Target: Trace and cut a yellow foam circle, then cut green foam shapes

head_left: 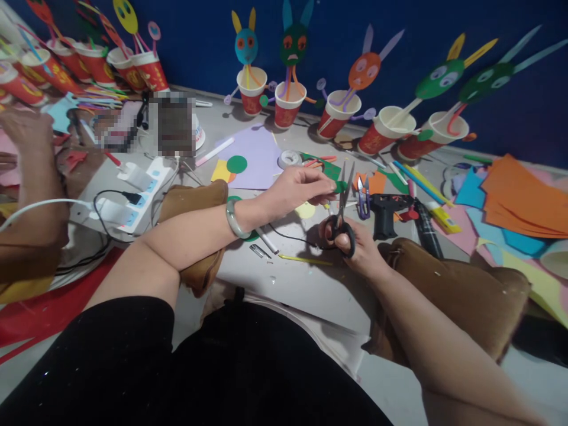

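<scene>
My left hand [293,192], with a pale bangle [235,218] at its wrist, pinches a small piece of green paper [341,187] between thumb and fingers. In my right hand [355,242] are black-handled scissors [344,204], with fingers through the loops. Their blades point up and stand slightly apart, right beside the green paper; whether they touch it I cannot tell. Under my hands lie a pale yellow paper circle [306,209] and a thin yellow strip [306,259]. Purple thread snips [364,198] and a black glue gun [386,210] lie just right of the scissors.
Paper cups with paper rabbit heads [290,100] line the blue wall. Orange paper sheets [528,195] are stacked at right, and a lilac sheet [257,157] lies behind my left hand. A power strip [146,198] with cables is at left, near another person's arm [33,177]. Brown cushions [457,302] flank me.
</scene>
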{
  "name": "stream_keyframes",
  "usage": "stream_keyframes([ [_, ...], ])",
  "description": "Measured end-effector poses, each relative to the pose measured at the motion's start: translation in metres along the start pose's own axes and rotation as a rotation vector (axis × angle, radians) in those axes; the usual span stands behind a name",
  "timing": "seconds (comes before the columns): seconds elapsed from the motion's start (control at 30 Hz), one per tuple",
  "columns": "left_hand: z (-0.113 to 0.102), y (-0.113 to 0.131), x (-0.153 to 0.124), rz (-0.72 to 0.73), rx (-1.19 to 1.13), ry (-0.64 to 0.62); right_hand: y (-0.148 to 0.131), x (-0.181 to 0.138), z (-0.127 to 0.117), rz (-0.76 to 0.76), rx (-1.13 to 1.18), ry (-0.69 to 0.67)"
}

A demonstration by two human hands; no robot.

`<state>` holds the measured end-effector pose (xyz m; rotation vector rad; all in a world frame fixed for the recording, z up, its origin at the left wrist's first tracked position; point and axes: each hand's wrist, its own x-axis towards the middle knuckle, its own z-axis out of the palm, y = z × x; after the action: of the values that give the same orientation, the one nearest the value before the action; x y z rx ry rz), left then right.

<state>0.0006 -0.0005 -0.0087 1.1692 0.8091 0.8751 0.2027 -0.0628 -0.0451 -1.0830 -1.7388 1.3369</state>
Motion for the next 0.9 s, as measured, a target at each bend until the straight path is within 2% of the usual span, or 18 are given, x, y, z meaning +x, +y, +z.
stream_keyframes([
  [0.2, -0.002, -0.005, 0.0017, 0.047, 0.001, -0.082, 0.0044, -0.0003, 0.0, -0.01, 0.013, 0.016],
  [0.37, -0.001, -0.0041, 0.0015, 0.018, -0.007, -0.157, 0.0072, -0.0011, -0.0003, -0.017, 0.034, 0.025],
  [0.67, 0.0011, 0.0018, -0.0022, 0.049, -0.027, -0.029, -0.0017, -0.0007, 0.0013, -0.011, 0.022, -0.005],
  [0.9, 0.0043, -0.0004, -0.0016, 0.032, -0.017, -0.014, 0.0027, -0.001, 0.0024, -0.016, 0.015, -0.019],
])
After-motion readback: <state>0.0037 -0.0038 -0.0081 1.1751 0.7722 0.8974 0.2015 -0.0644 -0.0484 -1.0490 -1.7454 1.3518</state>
